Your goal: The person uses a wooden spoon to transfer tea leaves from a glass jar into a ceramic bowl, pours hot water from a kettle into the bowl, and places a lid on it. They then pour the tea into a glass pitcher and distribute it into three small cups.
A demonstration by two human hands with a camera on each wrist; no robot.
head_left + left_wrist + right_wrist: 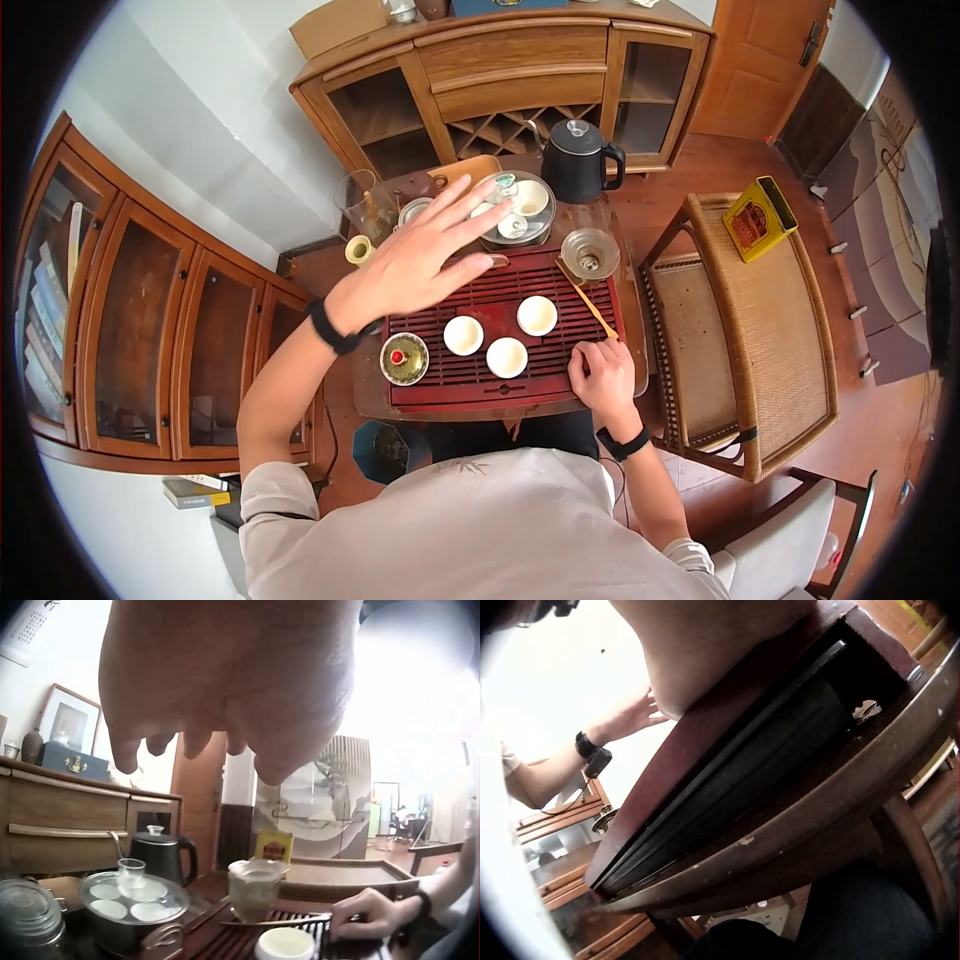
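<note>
My left hand [415, 260], fingers straight and spread, is raised over the far left part of the slatted red tea tray [450, 395], holding nothing. Beyond its fingertips sits a round glass-topped container [545, 222] carrying small white cups [530, 197]. My right hand [603, 378] rests on the tray's near right edge, fingers loosely curled. Just ahead of its knuckles lies a slim wooden stick [592, 304]. Three white cups [507, 357] stand on the slats between the hands. A lidded bowl with a red knob [404, 358] occupies the near left corner.
A glass pitcher [590, 254] stands at the tray's far right, with a black kettle [578, 165] behind it. On the left are a tall glass [366, 200] and a brown teapot [418, 186]. A rattan cart [775, 330] bearing a yellow tin [758, 220] flanks the right side.
</note>
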